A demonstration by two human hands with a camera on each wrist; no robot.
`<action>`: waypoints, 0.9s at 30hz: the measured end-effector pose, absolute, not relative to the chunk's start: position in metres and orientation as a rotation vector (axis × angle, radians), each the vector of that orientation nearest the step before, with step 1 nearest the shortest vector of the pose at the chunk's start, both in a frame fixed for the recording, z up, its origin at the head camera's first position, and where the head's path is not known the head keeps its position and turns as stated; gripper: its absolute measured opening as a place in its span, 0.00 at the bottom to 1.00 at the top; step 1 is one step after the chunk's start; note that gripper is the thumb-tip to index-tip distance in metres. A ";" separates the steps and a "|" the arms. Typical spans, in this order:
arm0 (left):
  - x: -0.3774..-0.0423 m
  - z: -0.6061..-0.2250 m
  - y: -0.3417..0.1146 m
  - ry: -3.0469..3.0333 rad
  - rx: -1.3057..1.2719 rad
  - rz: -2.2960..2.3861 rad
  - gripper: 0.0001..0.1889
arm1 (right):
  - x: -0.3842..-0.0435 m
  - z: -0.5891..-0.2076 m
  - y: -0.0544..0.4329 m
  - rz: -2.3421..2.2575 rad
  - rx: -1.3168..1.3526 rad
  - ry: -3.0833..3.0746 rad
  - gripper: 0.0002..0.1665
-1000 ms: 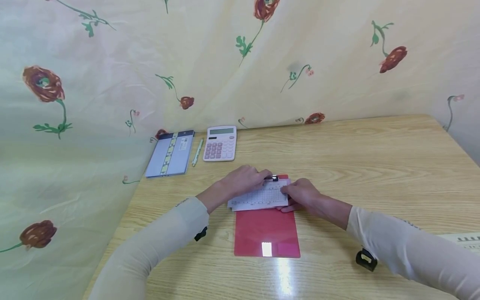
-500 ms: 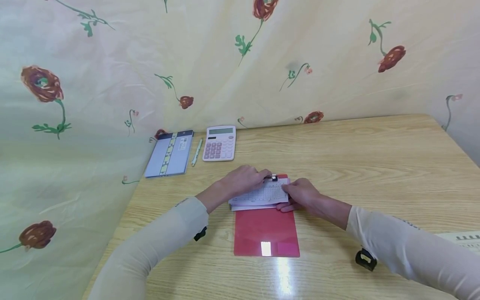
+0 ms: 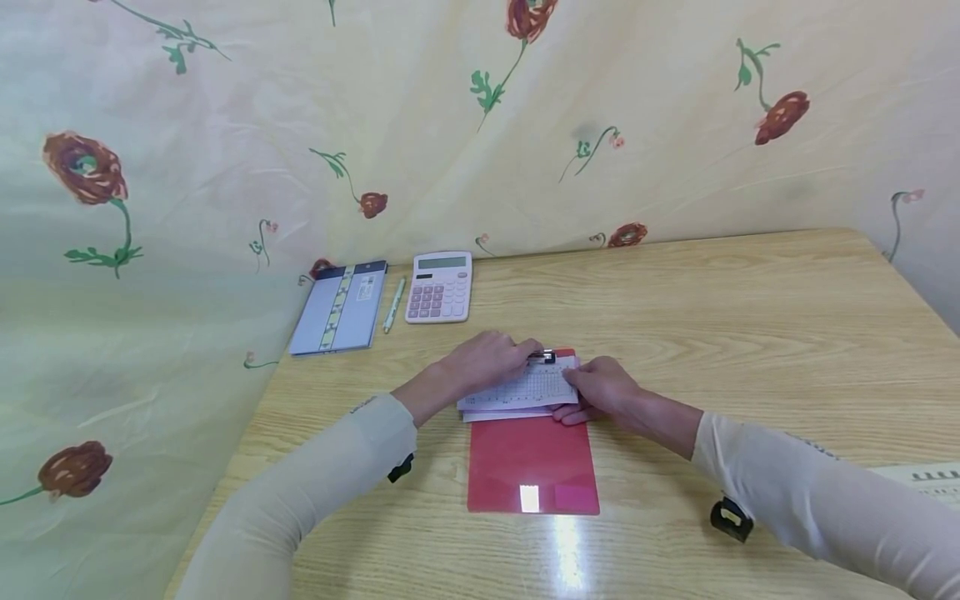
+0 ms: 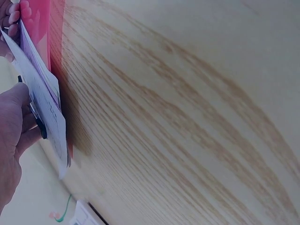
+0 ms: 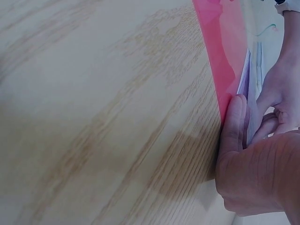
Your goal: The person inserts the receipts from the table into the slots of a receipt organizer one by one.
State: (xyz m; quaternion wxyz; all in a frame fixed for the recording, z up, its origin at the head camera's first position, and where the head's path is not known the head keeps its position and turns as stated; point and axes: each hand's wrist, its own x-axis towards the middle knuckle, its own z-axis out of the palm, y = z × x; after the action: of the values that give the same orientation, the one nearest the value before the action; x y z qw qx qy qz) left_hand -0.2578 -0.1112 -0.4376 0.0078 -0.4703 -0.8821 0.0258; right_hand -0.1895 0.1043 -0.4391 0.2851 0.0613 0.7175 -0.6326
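Note:
A red clipboard (image 3: 533, 467) lies on the wooden table in the head view, its metal clip (image 3: 549, 357) at the far end. My left hand (image 3: 487, 362) pinches this clip, thumb on one side and fingers on the other in the left wrist view. Printed sheets of paper (image 3: 517, 390), the top one bearing a grid, cover the far part of the board; a purplish layer (image 4: 37, 61) shows beneath the top sheet. At their right edge my right hand (image 3: 603, 387) grips the sheets, thumb on top and fingers underneath. Whether the clip's mouth is raised is hidden.
At the back left lie a blue-grey notebook (image 3: 339, 310), a pale green pen (image 3: 394, 305) and a pink calculator (image 3: 439, 287). A pale spiral-bound pad (image 3: 922, 479) shows at the right edge, partly behind the right sleeve. A flowered cloth (image 3: 675, 150) hangs behind the table.
The top sheet's near edge has shifted slightly away from me, uncovering more of the sheet under it. Both hands have stayed nearly still, the left on the clip and the right on the papers.

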 end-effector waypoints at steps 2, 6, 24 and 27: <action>-0.258 -0.438 -0.111 -2.766 -1.464 0.079 0.16 | -0.189 -0.439 0.104 -1.692 0.158 1.922 0.27; -0.258 -0.438 -0.111 -2.769 -1.462 0.078 0.16 | -0.189 -0.439 0.104 -1.689 0.152 1.936 0.27; -0.256 -0.440 -0.112 -2.743 -1.453 0.029 0.14 | -0.191 -0.436 0.106 -1.676 0.123 1.922 0.27; -0.257 -0.441 -0.111 -2.748 -1.445 0.008 0.14 | -0.192 -0.435 0.110 -1.644 0.088 1.955 0.26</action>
State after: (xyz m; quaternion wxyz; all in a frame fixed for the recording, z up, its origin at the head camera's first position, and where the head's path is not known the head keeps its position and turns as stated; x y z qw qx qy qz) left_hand -0.2569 -0.1112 -0.4414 0.0181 -0.4654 -0.8849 0.0026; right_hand -0.1920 0.1102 -0.4348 0.2888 0.0330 0.7324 -0.6157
